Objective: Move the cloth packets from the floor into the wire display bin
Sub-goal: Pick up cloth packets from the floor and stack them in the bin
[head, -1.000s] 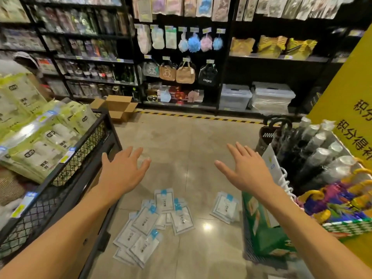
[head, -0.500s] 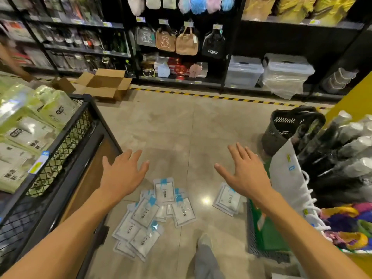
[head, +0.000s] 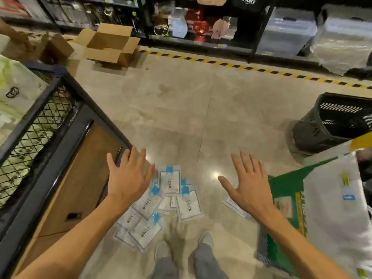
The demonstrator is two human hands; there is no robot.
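On the floor (head: 181,117) at 6 o'clock of the view, the cloth packets (head: 161,202) lie in a loose overlapping heap just ahead of my feet, with a smaller stack (head: 231,204) apart at 4 o'clock, partly hidden under my right hand (head: 248,188). The wire display bin (head: 36,125) stands at 9 o'clock, already holding pale green bagged goods. My left hand (head: 128,178) hangs over the heap's left edge; both hands are spread flat with straight fingers, so neither grip holds anything.

Against the views of a second ago, my head has tipped well down: the upper shelves have left the frame, my feet have come into it, and both hands have dropped nearer the packets. I judge this as the start of a bend toward the first pick. No packet has yet left the floor, so the task stands at its opening. Slippery film wrappers may slide when gathered.
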